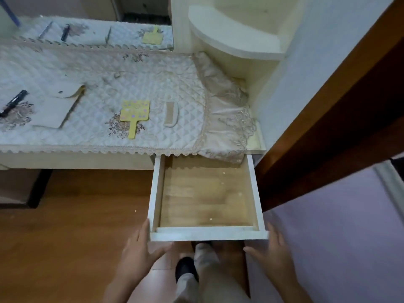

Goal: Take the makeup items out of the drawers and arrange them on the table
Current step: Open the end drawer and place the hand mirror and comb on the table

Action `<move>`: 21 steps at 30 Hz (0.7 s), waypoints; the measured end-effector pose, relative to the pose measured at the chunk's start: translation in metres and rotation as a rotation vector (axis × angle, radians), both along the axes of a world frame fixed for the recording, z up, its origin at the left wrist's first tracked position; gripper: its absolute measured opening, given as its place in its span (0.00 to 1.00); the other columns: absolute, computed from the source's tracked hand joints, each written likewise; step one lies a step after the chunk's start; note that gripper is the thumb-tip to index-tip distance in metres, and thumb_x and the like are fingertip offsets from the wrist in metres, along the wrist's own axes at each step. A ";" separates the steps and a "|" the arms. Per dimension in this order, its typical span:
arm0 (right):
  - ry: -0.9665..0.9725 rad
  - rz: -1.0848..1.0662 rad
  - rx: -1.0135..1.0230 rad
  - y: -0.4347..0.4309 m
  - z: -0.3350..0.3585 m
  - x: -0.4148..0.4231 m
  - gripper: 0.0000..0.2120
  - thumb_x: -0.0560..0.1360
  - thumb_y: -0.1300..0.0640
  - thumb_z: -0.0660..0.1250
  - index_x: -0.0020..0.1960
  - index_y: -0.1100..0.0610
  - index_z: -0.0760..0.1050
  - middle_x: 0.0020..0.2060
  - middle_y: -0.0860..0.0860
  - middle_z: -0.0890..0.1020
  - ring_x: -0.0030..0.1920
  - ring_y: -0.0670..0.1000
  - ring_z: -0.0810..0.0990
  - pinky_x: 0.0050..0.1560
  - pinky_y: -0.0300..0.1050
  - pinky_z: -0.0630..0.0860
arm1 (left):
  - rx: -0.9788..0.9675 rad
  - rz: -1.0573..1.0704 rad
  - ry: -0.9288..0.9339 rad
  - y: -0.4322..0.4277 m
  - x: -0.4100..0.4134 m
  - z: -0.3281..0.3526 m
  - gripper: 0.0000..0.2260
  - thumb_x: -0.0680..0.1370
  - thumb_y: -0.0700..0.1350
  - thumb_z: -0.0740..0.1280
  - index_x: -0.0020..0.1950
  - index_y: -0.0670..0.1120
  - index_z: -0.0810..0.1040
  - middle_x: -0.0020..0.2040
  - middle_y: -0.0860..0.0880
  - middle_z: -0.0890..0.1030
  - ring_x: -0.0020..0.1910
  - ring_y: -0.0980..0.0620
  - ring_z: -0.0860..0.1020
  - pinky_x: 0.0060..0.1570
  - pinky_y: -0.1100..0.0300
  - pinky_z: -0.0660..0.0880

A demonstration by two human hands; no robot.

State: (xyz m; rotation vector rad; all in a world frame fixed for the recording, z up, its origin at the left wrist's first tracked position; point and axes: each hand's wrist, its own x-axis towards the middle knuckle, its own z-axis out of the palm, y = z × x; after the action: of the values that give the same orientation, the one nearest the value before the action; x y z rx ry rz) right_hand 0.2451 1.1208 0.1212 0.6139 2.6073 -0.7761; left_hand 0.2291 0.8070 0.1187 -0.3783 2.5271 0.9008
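**A:** Where are your hands?

**B:** Your left hand (140, 248) is at the left front corner of the pulled-out white drawer with the bare wooden bottom (207, 234). Its fingers are spread apart and its thumb reaches under the front edge. Your right hand (273, 250) is at the right front corner, fingers spread too, thumb pointing in under the front. I can't tell if it touches the wood.

**A:** Are you holding anything?

**B:** No. Both hands are wide and loose, with nothing in them.

**A:** Where are the makeup things?

**B:** Up on the white quilted table cover with the lace edge (91, 68). The yellow paddle-shaped hand mirror with coloured dots (134, 113) lies near the front edge. Just to its right is the small beige comb (170, 114). Well to the left is the white flat pouch with a round flap (59, 103), and past it, at the far left, the black tube-shaped pen (14, 102).
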 end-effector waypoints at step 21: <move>0.301 0.451 0.423 -0.009 -0.009 -0.180 0.56 0.47 0.50 0.83 0.70 0.59 0.60 0.66 0.60 0.73 0.68 0.56 0.61 0.72 0.46 0.48 | -0.413 -0.285 0.400 0.001 -0.163 -0.008 0.48 0.58 0.49 0.80 0.72 0.44 0.59 0.71 0.40 0.66 0.71 0.43 0.57 0.69 0.51 0.52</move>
State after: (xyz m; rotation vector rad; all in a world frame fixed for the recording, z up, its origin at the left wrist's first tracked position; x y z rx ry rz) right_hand 0.0648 1.1120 0.1123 -0.0101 3.0457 -0.1846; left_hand 0.0660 0.8081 0.1112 0.0566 3.0349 0.3676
